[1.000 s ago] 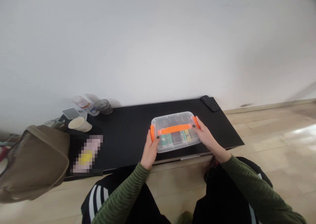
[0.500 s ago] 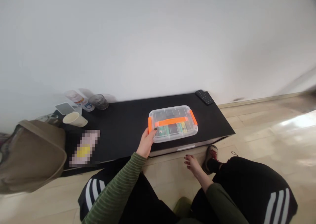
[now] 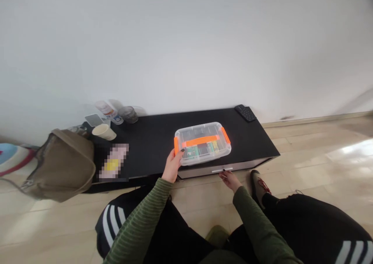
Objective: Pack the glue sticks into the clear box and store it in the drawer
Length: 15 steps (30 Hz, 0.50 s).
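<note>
A clear plastic storage box (image 3: 201,134) with an orange carry handle and orange side clips rests on the black cabinet top, close to its front edge. Green and yellow items show through its lid. My left hand (image 3: 172,165) grips the box's left front corner, thumb on the lid and fingers mostly hidden below. Lower down, my right hand (image 3: 230,179) has its fingers hooked at the silver drawer handle (image 3: 222,170) on the cabinet's front. The drawer front (image 3: 201,172) looks closed.
On the left of the cabinet (image 3: 154,139) are a brown bag (image 3: 65,167), a paper cup (image 3: 104,132), a spray can (image 3: 109,112), a dark glass (image 3: 128,114) and a blurred-out pink item (image 3: 115,161). A black keypad-like object (image 3: 245,112) lies at the back right. A wall stands behind.
My right hand has moved up from over the floor to the drawer handle. My left hand stays on the box. The view has shifted slightly, showing more at the left.
</note>
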{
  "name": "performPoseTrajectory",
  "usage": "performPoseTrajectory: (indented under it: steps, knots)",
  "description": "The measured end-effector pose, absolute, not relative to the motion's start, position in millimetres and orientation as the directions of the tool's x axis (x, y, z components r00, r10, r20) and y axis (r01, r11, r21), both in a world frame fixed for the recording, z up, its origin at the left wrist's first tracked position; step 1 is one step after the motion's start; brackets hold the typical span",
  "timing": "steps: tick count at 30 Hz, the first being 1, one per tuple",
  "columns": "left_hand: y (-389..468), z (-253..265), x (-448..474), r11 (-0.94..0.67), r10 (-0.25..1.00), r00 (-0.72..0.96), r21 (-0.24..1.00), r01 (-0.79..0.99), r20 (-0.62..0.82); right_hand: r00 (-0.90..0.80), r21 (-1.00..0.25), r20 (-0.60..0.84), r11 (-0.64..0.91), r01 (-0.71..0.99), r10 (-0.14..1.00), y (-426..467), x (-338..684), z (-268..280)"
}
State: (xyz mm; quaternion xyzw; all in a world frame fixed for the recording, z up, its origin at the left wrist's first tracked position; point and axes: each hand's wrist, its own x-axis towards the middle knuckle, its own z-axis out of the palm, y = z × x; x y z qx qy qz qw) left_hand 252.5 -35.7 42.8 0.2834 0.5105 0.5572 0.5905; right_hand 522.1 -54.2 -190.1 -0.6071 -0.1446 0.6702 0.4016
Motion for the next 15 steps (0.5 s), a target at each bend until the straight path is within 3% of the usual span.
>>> performPoseTrajectory:
  steps: [5, 11, 13, 15]
  knots:
    - [-36.4, 42.5, 251.1, 0.232, 0.937, -0.176, 0.915, -0.331, -0.302, 0.082, -0.637, -0.758, -0.706, -0.311, 0.647, -76.7, 523.5, -178.6]
    - [-36.5, 45.2, 253.8, 0.236, 0.932, -0.188, 0.913, -0.332, -0.309, -0.055, -0.556, -0.826, -0.827, -0.084, 0.561, -131.2, 535.8, -143.3]
    - [-36.9, 44.0, 254.0, 0.233, 0.932, -0.191, 0.913, -0.336, -0.308, -0.156, -0.593, -0.797, -0.805, 0.019, 0.583, -143.1, 537.1, -118.3]
    - [-37.5, 41.2, 253.4, 0.223, 0.933, -0.200, 0.919, -0.326, -0.298, -0.294, -0.739, -0.665, -0.661, 0.131, 0.686, -147.3, 537.0, -89.8]
